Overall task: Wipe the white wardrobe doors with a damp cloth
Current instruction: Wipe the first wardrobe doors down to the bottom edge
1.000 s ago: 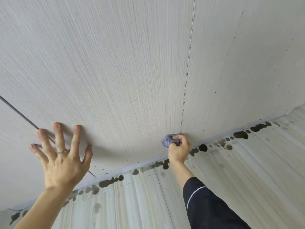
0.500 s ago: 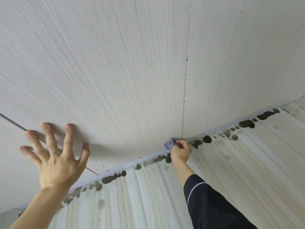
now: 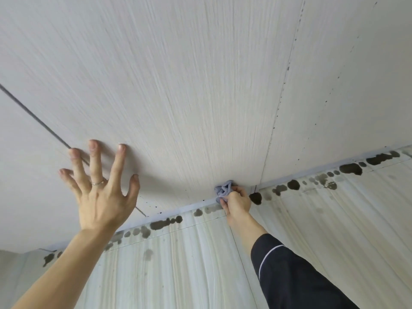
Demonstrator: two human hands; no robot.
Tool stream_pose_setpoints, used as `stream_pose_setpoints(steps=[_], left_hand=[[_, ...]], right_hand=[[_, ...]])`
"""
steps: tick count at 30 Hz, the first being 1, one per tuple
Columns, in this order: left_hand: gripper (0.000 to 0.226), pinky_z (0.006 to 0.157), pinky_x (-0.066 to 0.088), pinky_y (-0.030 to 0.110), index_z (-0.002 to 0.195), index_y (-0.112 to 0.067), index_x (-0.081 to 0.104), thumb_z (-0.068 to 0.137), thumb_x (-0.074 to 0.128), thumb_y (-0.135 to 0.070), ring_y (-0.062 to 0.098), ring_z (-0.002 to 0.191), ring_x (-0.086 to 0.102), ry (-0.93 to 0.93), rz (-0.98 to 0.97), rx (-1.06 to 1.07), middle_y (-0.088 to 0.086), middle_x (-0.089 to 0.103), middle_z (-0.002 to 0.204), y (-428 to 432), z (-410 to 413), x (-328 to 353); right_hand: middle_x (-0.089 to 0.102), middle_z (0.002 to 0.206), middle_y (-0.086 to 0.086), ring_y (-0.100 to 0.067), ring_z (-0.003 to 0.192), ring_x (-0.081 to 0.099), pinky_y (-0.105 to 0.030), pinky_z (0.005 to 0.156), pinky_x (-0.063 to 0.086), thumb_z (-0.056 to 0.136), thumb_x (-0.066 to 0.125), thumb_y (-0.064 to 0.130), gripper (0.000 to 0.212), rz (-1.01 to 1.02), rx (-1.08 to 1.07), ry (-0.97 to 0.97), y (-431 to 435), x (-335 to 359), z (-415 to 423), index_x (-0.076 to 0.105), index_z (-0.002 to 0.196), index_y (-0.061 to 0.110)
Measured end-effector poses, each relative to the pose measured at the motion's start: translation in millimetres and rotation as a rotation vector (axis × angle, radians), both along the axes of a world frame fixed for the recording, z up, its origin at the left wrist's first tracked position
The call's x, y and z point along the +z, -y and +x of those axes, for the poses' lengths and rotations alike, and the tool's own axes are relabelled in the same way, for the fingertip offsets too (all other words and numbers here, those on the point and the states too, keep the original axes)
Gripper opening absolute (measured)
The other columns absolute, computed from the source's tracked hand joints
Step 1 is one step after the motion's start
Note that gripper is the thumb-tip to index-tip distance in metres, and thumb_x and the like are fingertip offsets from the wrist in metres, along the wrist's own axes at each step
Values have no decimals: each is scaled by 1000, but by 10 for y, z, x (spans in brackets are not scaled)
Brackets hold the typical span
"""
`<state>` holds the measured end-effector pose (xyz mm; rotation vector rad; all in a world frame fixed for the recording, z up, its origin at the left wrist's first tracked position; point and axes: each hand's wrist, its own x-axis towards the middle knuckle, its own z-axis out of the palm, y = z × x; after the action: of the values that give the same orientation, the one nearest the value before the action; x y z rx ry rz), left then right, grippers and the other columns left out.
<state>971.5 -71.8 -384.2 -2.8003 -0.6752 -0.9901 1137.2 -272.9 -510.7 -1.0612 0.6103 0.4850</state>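
Low on the wardrobe door (image 3: 200, 85), the right hand (image 3: 237, 200) grips the cloth (image 3: 224, 189), left hand (image 3: 104, 192) splayed open, apart.

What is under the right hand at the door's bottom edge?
A bunched grey-blue cloth sticks out from the right hand, which grips it against the wardrobe door at its bottom edge. The rest of the cloth and the door surface beneath it are covered.
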Motion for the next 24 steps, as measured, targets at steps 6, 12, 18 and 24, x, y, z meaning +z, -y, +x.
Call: stream_pose_setpoints(steps=[6,12,18,24], left_hand=[[80,115,-3,72,161,-28,14,93,55,-34,14,154,-12,138,-99,107,9,-2,167,-243,-401,-67],[91,113,0,77,161,-31,1,97,65,-38,17,154,-18,-3,21,64,-7,-24,165,-541,-516,-167],[99,111,3,78,160,-34,-3,93,69,-37,13,153,-18,2,89,40,-9,-25,165,-619,-521,-186],[91,114,4,75,161,-32,14,92,72,-30,12,156,-2,-75,247,-45,-6,-9,169,-871,-749,-128]], right_hand=[[65,92,-2,-22,88,62,-30,74,56,88,42,-10,36,-30,-176,-21,-84,8,34,60,79,19],[65,95,-3,-18,84,62,-27,67,54,87,43,-16,40,19,-60,-102,-599,23,-536,63,84,18],[68,89,-6,-19,82,66,-35,80,60,85,46,-22,38,103,99,-143,-1376,122,-1296,64,86,11],[69,94,-5,-19,85,66,-28,68,56,90,55,-11,28,-52,84,-18,-1144,176,-1100,66,86,15]])
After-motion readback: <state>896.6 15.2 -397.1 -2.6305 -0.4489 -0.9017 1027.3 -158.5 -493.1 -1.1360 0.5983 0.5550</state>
